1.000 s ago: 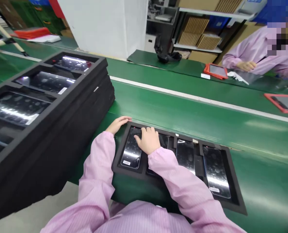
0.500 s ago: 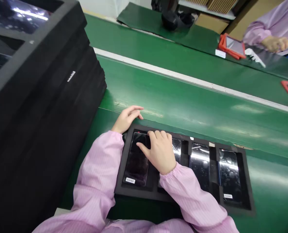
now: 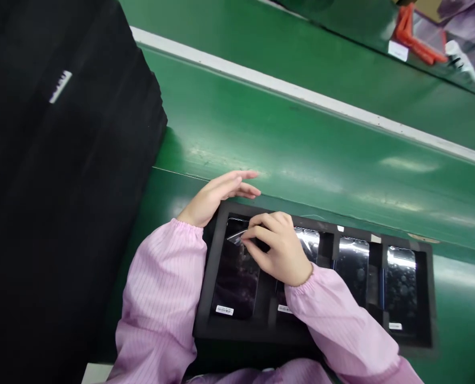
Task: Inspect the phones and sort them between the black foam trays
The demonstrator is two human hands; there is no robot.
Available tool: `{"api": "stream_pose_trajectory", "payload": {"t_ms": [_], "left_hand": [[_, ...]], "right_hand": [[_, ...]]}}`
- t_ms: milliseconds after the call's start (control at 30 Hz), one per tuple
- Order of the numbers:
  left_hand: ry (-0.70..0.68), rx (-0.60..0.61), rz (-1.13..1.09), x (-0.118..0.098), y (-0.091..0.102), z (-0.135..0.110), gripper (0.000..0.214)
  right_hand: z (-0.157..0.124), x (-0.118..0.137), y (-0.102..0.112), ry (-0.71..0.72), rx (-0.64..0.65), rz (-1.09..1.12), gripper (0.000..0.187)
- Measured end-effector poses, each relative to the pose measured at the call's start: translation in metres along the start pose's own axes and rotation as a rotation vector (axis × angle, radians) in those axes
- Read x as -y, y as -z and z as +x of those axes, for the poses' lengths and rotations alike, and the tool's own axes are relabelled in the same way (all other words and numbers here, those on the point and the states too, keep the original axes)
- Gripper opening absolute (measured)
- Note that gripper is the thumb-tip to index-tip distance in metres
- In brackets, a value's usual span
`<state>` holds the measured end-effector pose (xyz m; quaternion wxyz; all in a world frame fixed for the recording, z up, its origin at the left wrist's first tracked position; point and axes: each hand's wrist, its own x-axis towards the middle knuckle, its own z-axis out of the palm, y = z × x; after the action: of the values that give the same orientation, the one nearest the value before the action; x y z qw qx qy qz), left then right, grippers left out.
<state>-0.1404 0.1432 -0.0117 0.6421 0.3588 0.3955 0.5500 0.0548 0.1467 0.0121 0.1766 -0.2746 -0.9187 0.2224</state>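
A black foam tray (image 3: 221, 330) lies on the green belt in front of me and holds several glossy dark screen panels in slots. My right hand (image 3: 277, 248) is over the leftmost panel (image 3: 237, 277), its thumb and forefinger pinched on the lifted corner of a clear film (image 3: 237, 236) at the panel's top edge. My left hand (image 3: 217, 194) rests at the tray's far left corner with fingers stretched out, holding nothing. Both my sleeves are pink.
A tall stack of black foam trays (image 3: 53, 186) fills the left side, close to my left arm. A white stripe (image 3: 301, 96) runs along the green conveyor belt (image 3: 301, 154). At the top right lies an orange-framed tablet (image 3: 421, 37) beside another person's pink sleeve.
The camera has tilted down and come closer. My right hand went from lying flat on the panels to pinching up a film corner. My left hand has stayed by the tray's corner.
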Motion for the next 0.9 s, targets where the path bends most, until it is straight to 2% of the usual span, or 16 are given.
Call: {"api": "stream_pose_trajectory", "payload": {"t_ms": [100, 200, 333, 467, 700, 800, 900], "left_hand": [[0.019, 0.0, 0.032, 0.0, 0.001, 0.0, 0.033], [0.019, 0.003, 0.081, 0.001, 0.001, 0.0, 0.035], [0.028, -0.012, 0.138, 0.001, 0.0, 0.001, 0.033], [0.05, -0.041, 0.154, 0.0, 0.0, 0.0, 0.033], [0.067, -0.035, 0.152, 0.001, 0.001, 0.0, 0.037], [0.067, -0.034, 0.154, 0.001, 0.002, 0.0, 0.038], [0.066, -0.029, 0.155, 0.001, 0.002, 0.0, 0.038]], "right_hand": [[-0.002, -0.01, 0.018, 0.078, 0.115, 0.19, 0.016], [-0.003, -0.017, 0.035, 0.047, 0.23, 0.318, 0.02], [-0.004, -0.02, 0.048, -0.043, 0.281, 0.344, 0.019], [-0.003, -0.02, 0.049, -0.091, 0.31, 0.351, 0.015], [-0.004, -0.017, 0.045, -0.042, 0.277, 0.293, 0.015], [-0.008, 0.0, 0.039, 0.02, 0.168, 0.113, 0.014], [-0.015, 0.024, 0.025, 0.177, 0.079, 0.0, 0.013]]}}
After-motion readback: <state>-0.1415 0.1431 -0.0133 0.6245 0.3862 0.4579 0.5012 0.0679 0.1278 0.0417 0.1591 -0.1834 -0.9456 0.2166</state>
